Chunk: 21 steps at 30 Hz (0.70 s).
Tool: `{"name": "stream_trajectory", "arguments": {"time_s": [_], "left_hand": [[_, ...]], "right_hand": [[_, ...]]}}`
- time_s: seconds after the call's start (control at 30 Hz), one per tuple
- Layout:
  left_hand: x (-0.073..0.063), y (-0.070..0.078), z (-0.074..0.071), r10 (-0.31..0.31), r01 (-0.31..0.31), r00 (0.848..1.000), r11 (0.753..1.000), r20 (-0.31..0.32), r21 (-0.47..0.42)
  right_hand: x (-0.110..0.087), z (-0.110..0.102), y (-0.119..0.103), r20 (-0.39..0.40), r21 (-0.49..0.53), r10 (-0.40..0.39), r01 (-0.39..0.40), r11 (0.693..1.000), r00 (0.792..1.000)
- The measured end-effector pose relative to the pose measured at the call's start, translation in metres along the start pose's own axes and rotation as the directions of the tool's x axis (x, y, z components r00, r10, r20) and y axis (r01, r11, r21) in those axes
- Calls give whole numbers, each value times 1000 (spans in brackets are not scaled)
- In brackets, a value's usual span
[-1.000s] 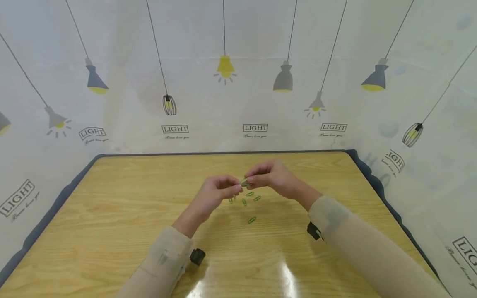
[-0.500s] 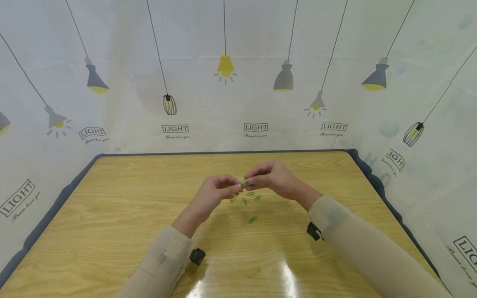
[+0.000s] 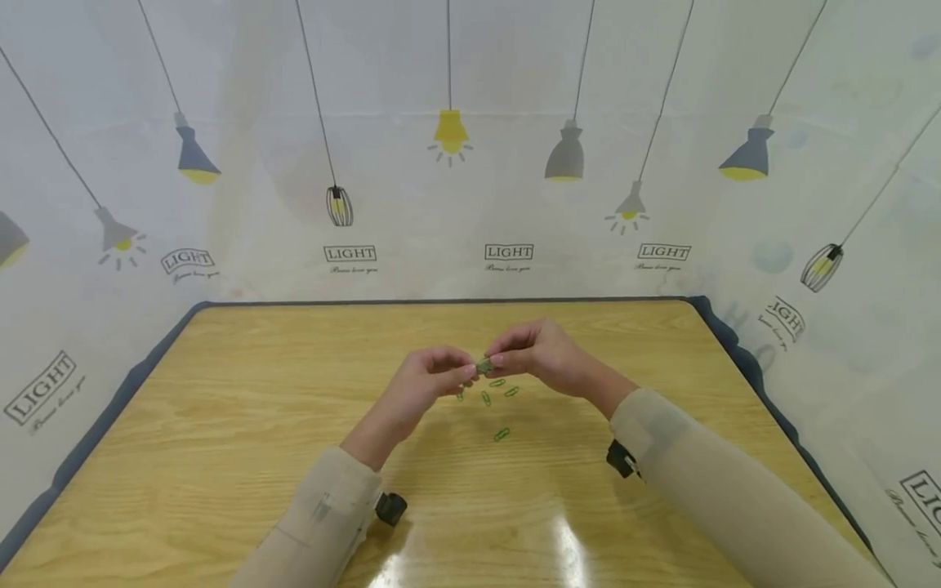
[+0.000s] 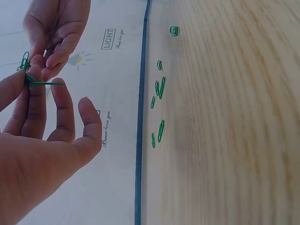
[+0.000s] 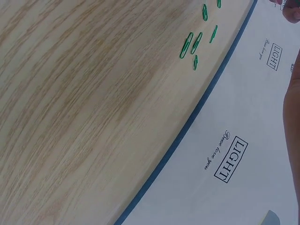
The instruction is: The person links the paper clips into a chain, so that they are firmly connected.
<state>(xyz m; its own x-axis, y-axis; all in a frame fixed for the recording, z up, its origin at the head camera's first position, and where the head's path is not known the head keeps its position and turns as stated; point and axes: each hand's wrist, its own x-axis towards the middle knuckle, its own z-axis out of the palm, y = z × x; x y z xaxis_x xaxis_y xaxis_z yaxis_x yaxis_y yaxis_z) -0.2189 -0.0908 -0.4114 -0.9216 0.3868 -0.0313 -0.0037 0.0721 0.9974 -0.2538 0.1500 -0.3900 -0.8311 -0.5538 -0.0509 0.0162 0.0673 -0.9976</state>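
Observation:
In the head view, both hands meet above the wooden table (image 3: 243, 425), fingertip to fingertip. Small green paper clips (image 3: 483, 366) are bunched between them. My left hand (image 3: 422, 385) pinches this bunch between thumb and fingers; in the left wrist view one clip (image 4: 49, 83) sticks out sideways past the fingertips, and the remaining fingers are spread. My right hand (image 3: 547, 359) pinches the bunch from the other side, its fingertips at an upright clip (image 4: 25, 60). The right wrist view shows only a sliver of hand at its edge.
Several loose green paper clips lie on the table beneath the hands, the closest one (image 3: 502, 434) apart from the others. A dark blue edge (image 3: 441, 303) borders the table. Behind it rises a pale wall covering (image 3: 397, 188) printed with lamps.
Both hands keep nearly the same place and grip. The clip bunch between the fingertips has turned slightly, and the head view has shifted a little.

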Motion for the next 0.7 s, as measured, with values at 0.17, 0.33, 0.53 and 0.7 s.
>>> {"name": "stream_trajectory", "arguments": {"time_s": [0.17, 0.33, 0.53, 0.7], "left_hand": [[1, -2, 0, -5, 5, 1000, 999, 7, -35], [0, -3, -1, -10, 11, 1000, 998, 8, -64], [1, -2, -1, -6, 8, 1000, 996, 22, -85], [-1, -1, 2, -10, 13, 999, 996, 32, -92]], "right_hand": [[-2, 0, 1, 2, 13, -16, 16, 1000, 1000], [-3, -2, 0, -20, -3, -26, 26, 1000, 999], [-4, -6, 0, -77, -36, -39, 36, 999, 996], [-6, -3, -1, -105, -44, -59, 54, 998, 993]]}}
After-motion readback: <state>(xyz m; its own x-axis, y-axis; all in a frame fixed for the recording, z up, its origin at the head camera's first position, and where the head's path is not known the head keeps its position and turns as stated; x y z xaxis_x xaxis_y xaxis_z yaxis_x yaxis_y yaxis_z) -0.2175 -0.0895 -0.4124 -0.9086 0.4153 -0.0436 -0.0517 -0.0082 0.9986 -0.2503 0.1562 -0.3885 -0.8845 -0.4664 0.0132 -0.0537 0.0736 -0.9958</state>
